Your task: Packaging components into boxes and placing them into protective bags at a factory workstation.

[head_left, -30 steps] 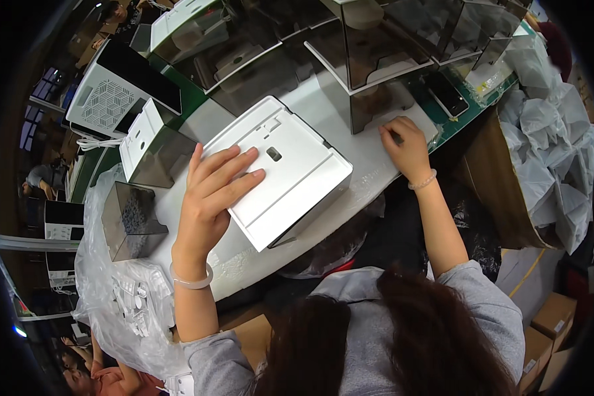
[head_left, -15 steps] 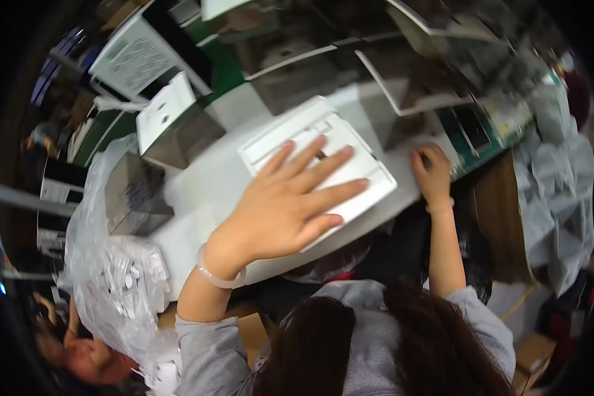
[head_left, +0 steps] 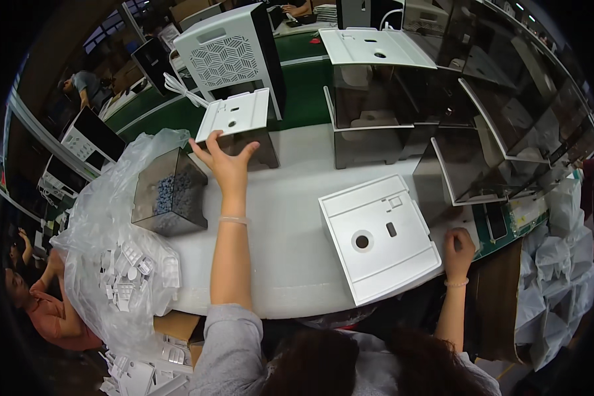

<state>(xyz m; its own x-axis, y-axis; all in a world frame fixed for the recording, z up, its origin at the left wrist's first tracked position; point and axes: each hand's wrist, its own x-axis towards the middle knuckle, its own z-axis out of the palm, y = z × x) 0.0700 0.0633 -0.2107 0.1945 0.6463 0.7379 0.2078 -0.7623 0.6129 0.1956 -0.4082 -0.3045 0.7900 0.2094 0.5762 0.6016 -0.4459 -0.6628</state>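
Nearest me, my right hand [head_left: 458,249] rested curled on the white padded bench top [head_left: 290,264], fingers folded in and holding nothing that I could see, just beside the near corner of a flat white plastic lid panel with a round hole and a small slot [head_left: 378,237], which lay face up, probably parked there within easy reach. To my left a clear plastic bag of small white moulded parts [head_left: 122,270] slumped over the bench edge, with a smoky translucent box holding a heap of small dark pieces [head_left: 168,193] standing against it, likely kept close as supply. Further out, my left hand [head_left: 226,164] was stretched forward with fingers spread wide, thumb and fingertips at the near edge of a second white lid panel sitting on a smoky grey tank [head_left: 241,125]; whether I had actually gripped it I could not tell. Beyond that stood more smoky grey tanks [head_left: 369,129] in a row, and farthest off a white appliance housing with a patterned grille [head_left: 231,56] on the green belt [head_left: 303,92].
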